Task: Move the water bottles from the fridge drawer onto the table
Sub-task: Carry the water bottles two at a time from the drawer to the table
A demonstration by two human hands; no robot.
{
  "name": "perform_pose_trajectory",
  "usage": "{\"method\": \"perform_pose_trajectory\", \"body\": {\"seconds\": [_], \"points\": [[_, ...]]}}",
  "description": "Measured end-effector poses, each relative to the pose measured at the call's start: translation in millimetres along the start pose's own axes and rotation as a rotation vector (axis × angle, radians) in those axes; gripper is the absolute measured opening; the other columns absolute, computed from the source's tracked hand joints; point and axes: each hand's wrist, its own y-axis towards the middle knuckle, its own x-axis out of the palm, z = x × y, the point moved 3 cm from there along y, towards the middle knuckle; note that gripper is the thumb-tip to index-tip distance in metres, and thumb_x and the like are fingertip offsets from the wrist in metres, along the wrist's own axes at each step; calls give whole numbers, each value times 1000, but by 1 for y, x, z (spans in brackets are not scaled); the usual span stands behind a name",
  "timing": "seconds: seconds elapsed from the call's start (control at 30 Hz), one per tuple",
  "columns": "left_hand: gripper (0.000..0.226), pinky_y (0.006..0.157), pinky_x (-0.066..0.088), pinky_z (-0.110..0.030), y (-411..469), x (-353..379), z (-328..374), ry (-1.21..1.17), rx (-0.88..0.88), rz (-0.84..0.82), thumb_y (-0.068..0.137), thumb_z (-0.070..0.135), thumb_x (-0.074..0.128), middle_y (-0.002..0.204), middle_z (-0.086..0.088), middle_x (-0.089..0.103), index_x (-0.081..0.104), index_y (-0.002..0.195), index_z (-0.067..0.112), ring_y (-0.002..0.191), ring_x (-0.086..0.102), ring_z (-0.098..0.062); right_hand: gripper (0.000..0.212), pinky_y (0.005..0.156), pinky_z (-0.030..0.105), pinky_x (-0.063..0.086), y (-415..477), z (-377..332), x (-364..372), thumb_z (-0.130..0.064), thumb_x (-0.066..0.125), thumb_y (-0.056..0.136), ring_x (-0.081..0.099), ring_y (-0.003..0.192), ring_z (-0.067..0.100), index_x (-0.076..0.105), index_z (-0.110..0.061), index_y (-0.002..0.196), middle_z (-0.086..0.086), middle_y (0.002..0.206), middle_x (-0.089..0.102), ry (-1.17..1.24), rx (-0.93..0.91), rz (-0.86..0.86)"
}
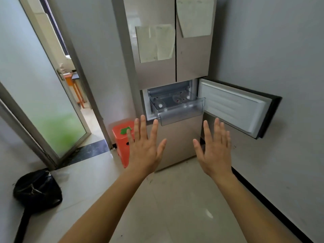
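Both hands, L (144,146) & R (216,148), raised, fingers (142,127) splayed, holding nothing.

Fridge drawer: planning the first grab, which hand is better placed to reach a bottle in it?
Probably the left hand: it is open, with fingertips just below the left front corner of the drawer, near the white-capped bottle. The right hand, also open, sits further right, under the swung-open door.
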Motion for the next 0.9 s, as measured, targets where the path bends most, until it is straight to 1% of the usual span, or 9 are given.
{"method": "perform_pose_trajectory", "body": {"seconds": [0.03,0.1,0.23,0.4,0.5,0.6,0.67,0.73,0.9], "points": [[73,117,-22,-48,12,7,7,7,-9,-7,98,62,30,165,-10,-15,4,158,29,150,-21,-29,72,124,50,3,14,10,5,-56,29,100,-6,154,29,3,-25,160,12,167,-5,-1,-5,-12],[73,116,-21,-48,33,19,17,27,-26,-20,98,63,26,164,-9,-17,0,157,30,149,-23,-28,71,124,50,3,38,25,16,-57,26,100,-7,154,28,1,-26,159,12,167,-6,0,-31,-30],[71,115,-21,-46,73,42,23,19,-41,-30,98,65,22,166,-7,-12,-1,157,32,149,-23,-25,72,124,50,3,81,43,47,-57,27,101,-9,154,26,3,-25,160,12,167,-7,19,-69,-70],[71,117,-13,-49,127,91,16,17,-64,-46,97,66,18,166,-8,-10,-4,156,33,150,-20,-27,71,124,50,5,130,58,101,-55,29,100,-5,154,27,9,-24,160,13,167,-1,49,-87,-105],[71,120,-5,-53,172,130,11,-2,-68,-75,96,66,11,165,-10,-14,-8,156,32,150,-21,-27,69,124,51,8,166,70,140,-54,31,100,-4,155,28,12,-24,160,13,167,-1,33,-106,-131],[71,121,-1,-55,227,170,7,-43,-60,-103,97,65,11,164,-11,-18,-8,156,31,149,-23,-28,69,124,50,7,216,83,176,-55,29,100,-4,155,27,12,-24,160,12,167,-2,4,-102,-145],[70,121,-1,-55,267,196,3,-79,-54,-142,98,64,14,163,-10,-21,-12,155,32,148,-24,-28,70,124,48,6,254,89,198,-56,29,99,-5,154,26,12,-25,160,12,167,-1,-18,-80,-165],[70,121,-2,-55,304,220,0,-114,-54,-198,99,63,15,162,-10,-24,-14,155,32,148,-26,-28,69,124,48,8,291,96,220,-57,28,99,-2,154,27,13,-25,159,12,167,2,-35,-53,-196],[70,121,-5,-54,385,275,-4,-127,-14,-320,99,62,13,161,-9,-27,-11,156,30,147,-28,-28,71,124,47,12,360,120,267,-59,23,99,3,154,29,13,-23,159,14,167,5,-79,9,-271]]}}
